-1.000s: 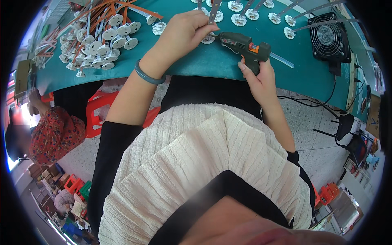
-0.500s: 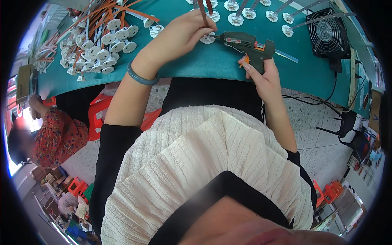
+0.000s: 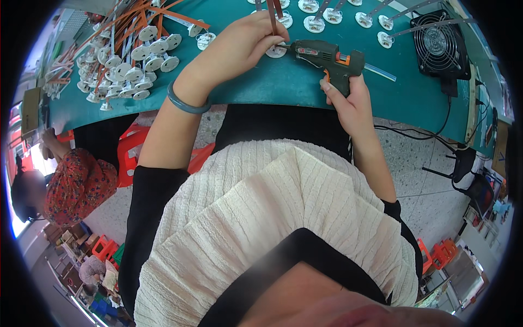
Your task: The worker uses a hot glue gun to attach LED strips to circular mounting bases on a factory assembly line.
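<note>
My left hand (image 3: 239, 46) pinches a narrow brown strip (image 3: 273, 20) that stands up from a round white disc (image 3: 276, 53) on the table. In my right hand (image 3: 354, 106) is a dark green glue gun (image 3: 321, 53), gripped by its handle with my fingers at the orange trigger. Its nozzle points left and reaches the base of the strip, close to my left fingertips. Whether the nozzle touches the disc I cannot tell. A clear glue stick (image 3: 381, 72) sticks out of the gun's rear.
Several white discs with upright strips (image 3: 314, 24) stand along the far side of the green table (image 3: 261, 87). A heap of such pieces (image 3: 128, 71) lies at left. A black fan (image 3: 440, 43) stands at right, with cables below. Another person (image 3: 81, 185) sits at far left.
The glue gun has shifted very slightly left and up, and less of its orange trigger shows. My left hand keeps its hold on the strip.
</note>
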`<state>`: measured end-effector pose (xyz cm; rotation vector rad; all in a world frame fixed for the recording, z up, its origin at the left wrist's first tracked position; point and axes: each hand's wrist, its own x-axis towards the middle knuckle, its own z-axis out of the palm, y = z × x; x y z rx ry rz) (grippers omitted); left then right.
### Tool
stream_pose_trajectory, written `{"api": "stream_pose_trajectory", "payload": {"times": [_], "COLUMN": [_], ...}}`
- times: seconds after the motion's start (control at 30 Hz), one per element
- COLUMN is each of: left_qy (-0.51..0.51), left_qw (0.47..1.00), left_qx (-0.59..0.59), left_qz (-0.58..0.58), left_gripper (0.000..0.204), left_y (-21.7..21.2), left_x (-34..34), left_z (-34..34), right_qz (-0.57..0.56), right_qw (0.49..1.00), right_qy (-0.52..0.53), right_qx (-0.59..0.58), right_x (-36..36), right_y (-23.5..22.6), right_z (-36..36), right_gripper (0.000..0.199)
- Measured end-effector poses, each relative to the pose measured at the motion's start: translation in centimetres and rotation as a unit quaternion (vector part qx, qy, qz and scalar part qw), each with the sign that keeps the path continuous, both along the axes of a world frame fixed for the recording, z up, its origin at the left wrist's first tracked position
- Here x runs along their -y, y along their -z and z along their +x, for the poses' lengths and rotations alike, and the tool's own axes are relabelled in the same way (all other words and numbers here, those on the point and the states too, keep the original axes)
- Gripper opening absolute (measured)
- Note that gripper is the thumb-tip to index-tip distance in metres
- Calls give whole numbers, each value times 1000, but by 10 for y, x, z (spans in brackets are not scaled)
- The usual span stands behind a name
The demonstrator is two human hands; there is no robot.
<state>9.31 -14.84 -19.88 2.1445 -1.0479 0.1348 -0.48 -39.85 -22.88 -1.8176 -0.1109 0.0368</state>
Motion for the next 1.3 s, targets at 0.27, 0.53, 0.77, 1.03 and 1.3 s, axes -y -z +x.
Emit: {"api": "stream_pose_trajectory", "payload": {"times": [0.27,0.53,0.77,1.03,1.3], "left_qy": [-3,-9,-4,-6,-15], "left_qw": [1000,1000,1000,1000,1000], "left_qx": [-4,-6,-3,5,8], "left_qz": [0,-3,-7,-6,1], "left_gripper": [12,13,13,13,13], "left_y": [1,2,2,3,3], "left_x": [0,0,-1,-1,0], "left_z": [0,-1,0,-1,-1], "right_qz": [19,27,23,-56,-92], "right_qw": [1000,999,999,998,995], "right_qy": [3,2,9,12,3], "right_qx": [-24,-28,-20,37,32], "right_x": [0,0,-3,-4,-3], "right_y": [1,2,0,2,-4], "right_z": [-1,-1,-1,-4,-12], "right_gripper": [41,39,39,36,35]}}
